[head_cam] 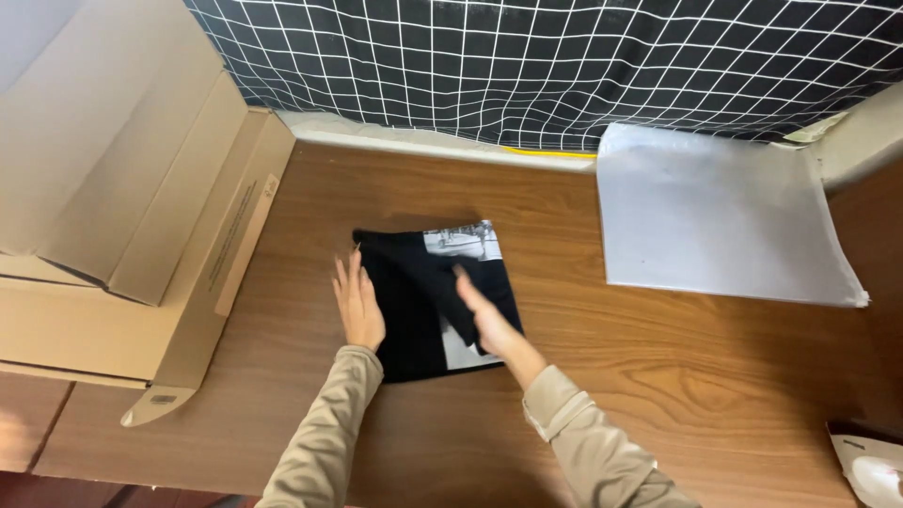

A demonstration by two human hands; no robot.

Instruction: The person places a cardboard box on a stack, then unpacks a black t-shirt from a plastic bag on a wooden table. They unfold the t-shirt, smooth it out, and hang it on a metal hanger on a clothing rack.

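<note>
A folded black garment (414, 292) with a grey-and-white printed panel lies on the wooden table (658, 357). My left hand (357, 306) rests flat, fingers together and stretched out, along the garment's left edge. Over the garment's middle lies my right hand (484, 315), palm down with fingers extended, pressing on the cloth. Neither hand grips anything. Both arms wear beige sleeves.
A large open cardboard box (141, 216) fills the left side, its flaps hanging over the table edge. A pale grey sheet (715, 216) lies at the back right. A black cloth with a white grid (564, 56) hangs behind. A white object (870, 466) sits at the lower right corner.
</note>
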